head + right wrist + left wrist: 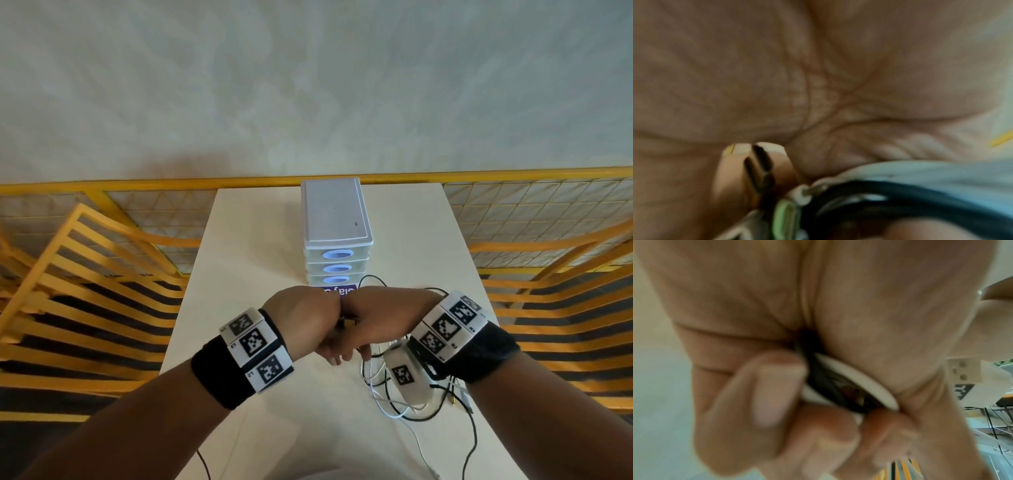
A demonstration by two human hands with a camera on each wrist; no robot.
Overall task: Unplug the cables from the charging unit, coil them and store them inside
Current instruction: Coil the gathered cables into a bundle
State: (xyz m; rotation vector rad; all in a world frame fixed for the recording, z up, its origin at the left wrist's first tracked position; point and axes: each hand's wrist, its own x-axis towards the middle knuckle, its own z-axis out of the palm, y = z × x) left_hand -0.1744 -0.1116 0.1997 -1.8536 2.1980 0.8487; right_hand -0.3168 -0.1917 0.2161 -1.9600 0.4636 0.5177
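Note:
My two hands meet over the middle of the white table (246,260), in front of the drawer unit (335,219). My left hand (301,318) has its fingers (777,386) curled round a small cable coil (830,386) of black and white strands. My right hand (380,315) presses against the left hand and grips the same cable coil (879,203). A plug end (349,322) pokes out between the hands. The white charging unit (407,380), with a black marker on it, lies under my right wrist among loose black and white cables (387,404).
The drawer unit has three shut drawers with blue oval handles (337,254). Loose cables trail off the table's near right edge (472,442). Yellow railings (85,274) flank the table on both sides, and a pale wall stands behind.

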